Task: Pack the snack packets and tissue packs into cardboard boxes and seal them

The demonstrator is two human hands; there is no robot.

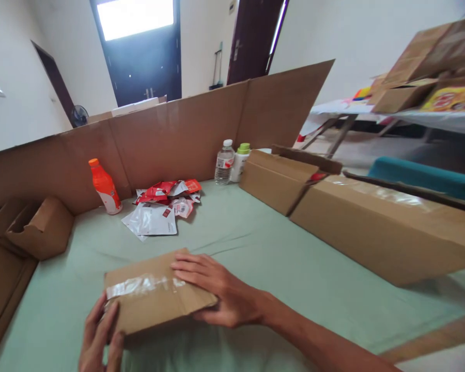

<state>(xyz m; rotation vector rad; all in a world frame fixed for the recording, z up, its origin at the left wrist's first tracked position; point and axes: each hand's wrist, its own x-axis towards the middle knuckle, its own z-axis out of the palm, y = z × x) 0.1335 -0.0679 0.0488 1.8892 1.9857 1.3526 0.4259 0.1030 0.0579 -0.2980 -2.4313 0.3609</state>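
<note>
A small cardboard box (pixel 155 302), closed with a strip of clear tape across its top, is between my two hands over the green cloth. My left hand (pixel 101 330) grips its left end, with the fingers bent round the near left corner. On the other end lies my right hand (pixel 220 289), its fingers across the top and the thumb under the near right edge. The box sits slightly tilted; whether its underside touches the cloth I cannot tell.
Foil and plastic packets (pixel 158 206) lie in a pile behind the box. An orange bottle (pixel 104 187), a clear water bottle (pixel 225 164) and a green-capped white bottle (pixel 240 163) stand along the cardboard wall (pixel 186 129). Long cardboard boxes (pixel 372 222) line the right; more cartons (pixel 42 227) stand left.
</note>
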